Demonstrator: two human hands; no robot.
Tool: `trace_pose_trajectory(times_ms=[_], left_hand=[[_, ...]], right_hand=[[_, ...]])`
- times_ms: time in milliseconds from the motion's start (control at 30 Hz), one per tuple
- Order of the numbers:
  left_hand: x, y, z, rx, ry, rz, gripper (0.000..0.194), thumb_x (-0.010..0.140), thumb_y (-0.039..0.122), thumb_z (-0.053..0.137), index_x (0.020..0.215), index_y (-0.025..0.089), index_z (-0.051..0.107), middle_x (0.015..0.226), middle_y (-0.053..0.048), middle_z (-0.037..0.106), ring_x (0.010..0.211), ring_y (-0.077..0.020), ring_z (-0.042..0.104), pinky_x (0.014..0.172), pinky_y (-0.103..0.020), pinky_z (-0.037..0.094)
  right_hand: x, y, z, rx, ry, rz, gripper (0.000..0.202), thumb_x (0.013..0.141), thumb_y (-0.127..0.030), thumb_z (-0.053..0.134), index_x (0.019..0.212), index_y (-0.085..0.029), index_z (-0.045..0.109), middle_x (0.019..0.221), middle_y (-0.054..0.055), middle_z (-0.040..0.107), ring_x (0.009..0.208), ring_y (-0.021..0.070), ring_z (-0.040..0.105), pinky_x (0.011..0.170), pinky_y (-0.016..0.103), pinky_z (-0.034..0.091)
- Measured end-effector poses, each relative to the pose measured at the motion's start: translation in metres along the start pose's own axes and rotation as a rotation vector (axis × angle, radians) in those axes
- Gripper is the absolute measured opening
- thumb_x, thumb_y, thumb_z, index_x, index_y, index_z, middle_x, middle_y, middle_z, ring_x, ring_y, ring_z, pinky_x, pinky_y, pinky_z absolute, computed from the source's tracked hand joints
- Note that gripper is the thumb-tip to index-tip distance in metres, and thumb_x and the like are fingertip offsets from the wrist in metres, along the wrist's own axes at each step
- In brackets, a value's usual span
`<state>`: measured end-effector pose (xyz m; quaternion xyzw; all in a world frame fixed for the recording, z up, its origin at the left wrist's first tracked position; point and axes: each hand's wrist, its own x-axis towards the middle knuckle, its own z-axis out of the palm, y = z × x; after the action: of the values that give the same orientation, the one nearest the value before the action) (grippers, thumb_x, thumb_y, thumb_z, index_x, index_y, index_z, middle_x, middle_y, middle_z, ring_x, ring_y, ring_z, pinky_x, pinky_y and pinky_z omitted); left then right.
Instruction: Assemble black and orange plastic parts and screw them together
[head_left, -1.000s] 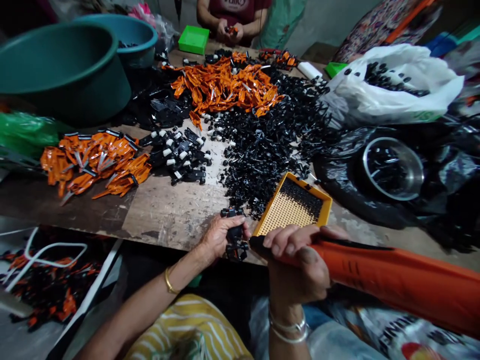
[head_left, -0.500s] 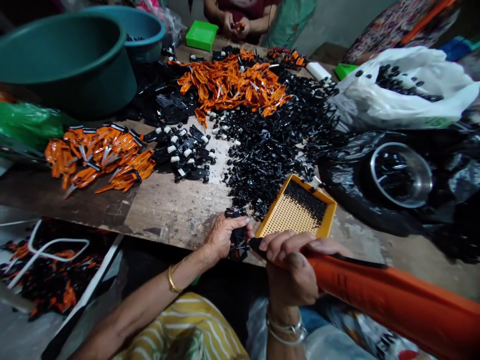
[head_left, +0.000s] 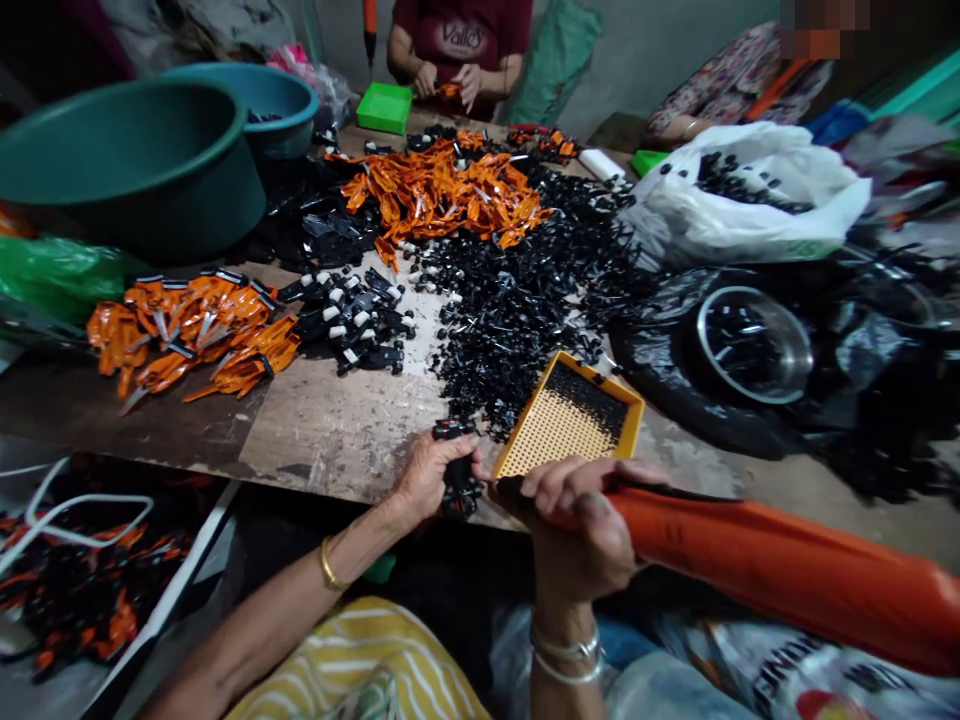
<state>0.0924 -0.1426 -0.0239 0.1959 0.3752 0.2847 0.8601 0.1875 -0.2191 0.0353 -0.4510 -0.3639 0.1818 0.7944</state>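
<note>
Cluttered counter [head_left: 337, 430] before us: at its near edge our left hand [head_left: 421, 478] pinches the black car [head_left: 459, 490], long axis running away from us; our right hand [head_left: 581, 520] clasps the orange tool [head_left: 750, 555] — its nose [head_left: 514, 489] just right of the car, contact unclear.

The power screwdriver [head_left: 780, 555] is orange and black, the toy-car piece [head_left: 459, 488] mostly black, the perforated tray [head_left: 551, 428] yellow, the garment [head_left: 367, 655] striped mustard and white.

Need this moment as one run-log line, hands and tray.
left hand: holds black toy car | right hand: grips orange electric screwdriver | beyond right hand: yellow perforated tray, small black pieces inside
</note>
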Motion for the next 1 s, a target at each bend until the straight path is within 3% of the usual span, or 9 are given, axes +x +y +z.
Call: trace_pose_trajectory(times_ms=[133,333,533,1000], left_hand=[[0.005,0.012,-0.006,-0.125,-0.03,-0.099,0.013,0.072,0.017,0.068,0.066,0.01,0.06,0.059,-0.001,0.059,0.049,-0.012,0.059,0.051,-0.025,0.052],[0.007,0.015,-0.008,-0.183,-0.052,-0.095,0.013,0.079,0.012,0.061,0.066,0.009,0.061,0.061,-0.001,0.059,0.052,-0.0101,0.057,0.053,-0.023,0.053],[0.006,0.013,-0.005,-0.108,-0.029,-0.057,0.014,0.077,0.016,0.065,0.065,0.01,0.06,0.058,-0.002,0.058,0.052,-0.0111,0.057,0.051,-0.022,0.052],[0.001,0.01,0.002,-0.052,0.061,0.026,0.016,0.067,0.018,0.074,0.066,0.01,0.06,0.058,0.0,0.059,0.052,-0.0107,0.057,0.051,-0.023,0.051]], right_hand=[[0.019,-0.01,-0.023,-0.045,0.136,-0.159,0.012,0.079,-0.02,0.056,0.068,-0.02,0.051,0.055,-0.007,0.041,0.045,0.0096,0.042,0.047,0.025,0.043],[0.023,-0.001,-0.04,-0.179,0.317,-0.123,0.015,0.079,-0.029,0.061,0.076,-0.02,0.05,0.056,-0.008,0.041,0.047,0.0098,0.043,0.051,0.027,0.043],[0.022,0.007,-0.036,-0.101,0.342,-0.115,0.029,0.076,-0.022,0.063,0.1,-0.023,0.047,0.055,-0.01,0.047,0.045,0.0105,0.045,0.049,0.027,0.044],[0.023,0.017,-0.036,-0.058,0.343,-0.095,0.029,0.076,-0.018,0.061,0.101,-0.022,0.047,0.057,-0.01,0.049,0.047,0.0097,0.047,0.05,0.027,0.045]])
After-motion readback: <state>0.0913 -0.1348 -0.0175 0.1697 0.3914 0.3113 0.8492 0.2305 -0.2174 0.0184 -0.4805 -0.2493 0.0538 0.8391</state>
